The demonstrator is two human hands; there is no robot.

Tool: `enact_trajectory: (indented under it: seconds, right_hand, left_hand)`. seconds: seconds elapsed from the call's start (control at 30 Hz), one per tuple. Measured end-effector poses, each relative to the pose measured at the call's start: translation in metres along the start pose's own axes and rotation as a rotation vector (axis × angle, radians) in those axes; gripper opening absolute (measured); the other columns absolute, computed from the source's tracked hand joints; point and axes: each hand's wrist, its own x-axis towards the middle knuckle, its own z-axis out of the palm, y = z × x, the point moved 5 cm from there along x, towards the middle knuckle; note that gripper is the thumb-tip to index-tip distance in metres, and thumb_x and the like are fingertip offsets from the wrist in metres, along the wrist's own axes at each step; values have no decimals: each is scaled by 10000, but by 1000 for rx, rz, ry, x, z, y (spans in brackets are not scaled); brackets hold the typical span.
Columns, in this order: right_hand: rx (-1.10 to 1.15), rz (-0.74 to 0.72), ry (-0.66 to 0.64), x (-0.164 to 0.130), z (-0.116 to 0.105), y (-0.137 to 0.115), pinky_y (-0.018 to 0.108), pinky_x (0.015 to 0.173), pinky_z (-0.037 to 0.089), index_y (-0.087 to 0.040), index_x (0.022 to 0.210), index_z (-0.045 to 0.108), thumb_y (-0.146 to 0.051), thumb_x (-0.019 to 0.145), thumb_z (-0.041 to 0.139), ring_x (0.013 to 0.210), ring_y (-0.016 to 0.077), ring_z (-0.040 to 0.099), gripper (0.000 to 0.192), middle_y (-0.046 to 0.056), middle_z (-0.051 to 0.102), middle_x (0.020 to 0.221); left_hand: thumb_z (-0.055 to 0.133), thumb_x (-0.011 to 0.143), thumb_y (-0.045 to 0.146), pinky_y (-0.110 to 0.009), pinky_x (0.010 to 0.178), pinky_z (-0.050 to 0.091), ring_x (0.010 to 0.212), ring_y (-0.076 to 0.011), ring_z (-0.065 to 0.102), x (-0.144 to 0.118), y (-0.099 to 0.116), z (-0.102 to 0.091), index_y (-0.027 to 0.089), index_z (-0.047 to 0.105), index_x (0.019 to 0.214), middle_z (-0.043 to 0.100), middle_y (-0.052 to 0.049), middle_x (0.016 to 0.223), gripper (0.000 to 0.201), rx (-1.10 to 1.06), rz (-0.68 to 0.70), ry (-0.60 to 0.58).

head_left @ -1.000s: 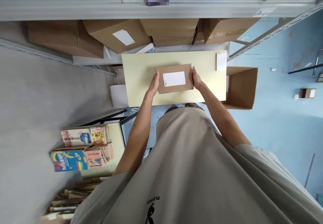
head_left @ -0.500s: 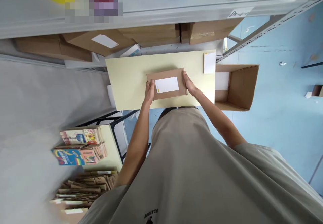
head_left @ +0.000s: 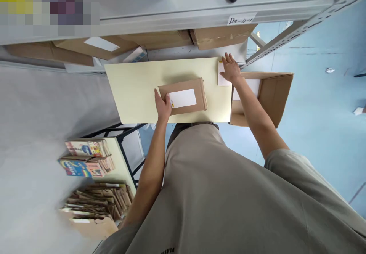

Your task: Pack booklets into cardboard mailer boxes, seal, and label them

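On the pale yellow tabletop (head_left: 134, 94) lies a flat brown cardboard box (head_left: 183, 86) with a white label (head_left: 183, 98) on its upper face. My left hand (head_left: 162, 107) grips the box's left end, its thumb on top near the label and its fingers along the side. Out to the right, my right hand (head_left: 231, 71) is off the box, its fingers extended over a small white label pad (head_left: 223, 79) at the table's far right corner. The hand covers part of the pad, and I cannot tell whether the fingers press on it.
An open cardboard carton (head_left: 268, 105) stands right of the table. Behind is a grey metal shelf (head_left: 177, 13) with larger cardboard boxes (head_left: 223, 36) beneath. At lower left, another table (head_left: 113, 147) bears colourful packs (head_left: 76, 167), near a carton of flattened cardboard (head_left: 94, 204).
My right hand has let go of the box's right end and moved up and right to the label pad. My left hand stays on the box. The view has shifted slightly.
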Motion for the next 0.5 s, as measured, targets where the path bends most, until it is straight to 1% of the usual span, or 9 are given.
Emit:
enact_trajectory:
  seconds: [0.03, 0.1, 0.13, 0.23, 0.27, 0.3, 0.37, 0.43, 0.5]
  right_hand:
    - [-14, -9, -17, 4, 1, 0, 737, 1473, 269, 83, 1659, 569, -364, 1277, 471, 1864, 430, 324, 596, 373, 366, 1928]
    - [-17, -35, -23, 6, 3, -2, 673, 1471, 270, 135, 1559, 614, -367, 1321, 203, 1857, 383, 349, 690, 424, 378, 1888]
    - [-9, -45, -9, 6, 4, -2, 669, 1470, 282, 104, 1531, 647, -401, 1327, 203, 1848, 372, 375, 703, 412, 409, 1879]
    - [6, -61, 58, 1, 7, 1, 749, 1477, 318, -95, 1499, 738, -479, 1264, 563, 1794, 404, 465, 483, 274, 568, 1839]
    - [7, -69, 89, -2, 7, 2, 784, 1469, 330, -145, 1471, 761, -471, 1233, 618, 1761, 426, 501, 428, 236, 630, 1789]
    - [11, -80, 122, -5, 7, 2, 816, 1452, 346, -173, 1432, 780, -464, 1226, 613, 1719, 447, 538, 394, 215, 685, 1721]
    - [20, -104, 181, -14, 6, 2, 857, 1402, 386, -181, 1355, 797, -461, 1260, 502, 1627, 471, 603, 418, 205, 749, 1569]
    - [21, -112, 210, -29, 4, -2, 869, 1363, 415, -178, 1323, 789, -463, 1281, 412, 1561, 474, 630, 475, 201, 759, 1470]
    - [6, -103, 190, -53, 4, -8, 845, 1365, 421, -184, 1315, 778, -438, 1281, 385, 1531, 461, 629, 469, 196, 755, 1440]
  left_hand:
    - [543, 1138, 834, -554, 1573, 203, 1904, -373, 249, -1, 8, -3, 152, 389, 1849, 345, -271, 1972, 997, 34, 30, 47]
    - [580, 1141, 794, -513, 1583, 173, 1919, -353, 198, -4, 26, -6, 171, 390, 1863, 288, -229, 2008, 972, 78, 63, 109]
    - [582, 1150, 773, -503, 1584, 172, 1921, -344, 194, -6, 37, -4, 181, 384, 1871, 272, -215, 2017, 954, 86, 90, 100]
    - [573, 1176, 727, -520, 1586, 163, 1919, -339, 200, -9, 68, 5, 207, 381, 1880, 268, -192, 2024, 896, 93, 179, 41]
    - [574, 1180, 719, -529, 1587, 160, 1918, -341, 205, -10, 78, 9, 218, 388, 1878, 282, -185, 2021, 879, 93, 203, 18]
    - [578, 1183, 716, -535, 1587, 161, 1917, -343, 211, -11, 88, 15, 234, 400, 1875, 304, -174, 2016, 862, 89, 221, -9]
    - [585, 1188, 712, -546, 1584, 184, 1913, -350, 224, -16, 107, 29, 275, 421, 1871, 352, -144, 2001, 827, 71, 249, -72]
    - [565, 1205, 687, -563, 1575, 219, 1911, -361, 231, -21, 126, 47, 300, 421, 1875, 378, -120, 1992, 787, 43, 289, -146]
    - [508, 1233, 627, -585, 1566, 242, 1906, -365, 248, -24, 142, 71, 304, 400, 1887, 383, -109, 1991, 737, 22, 353, -231]
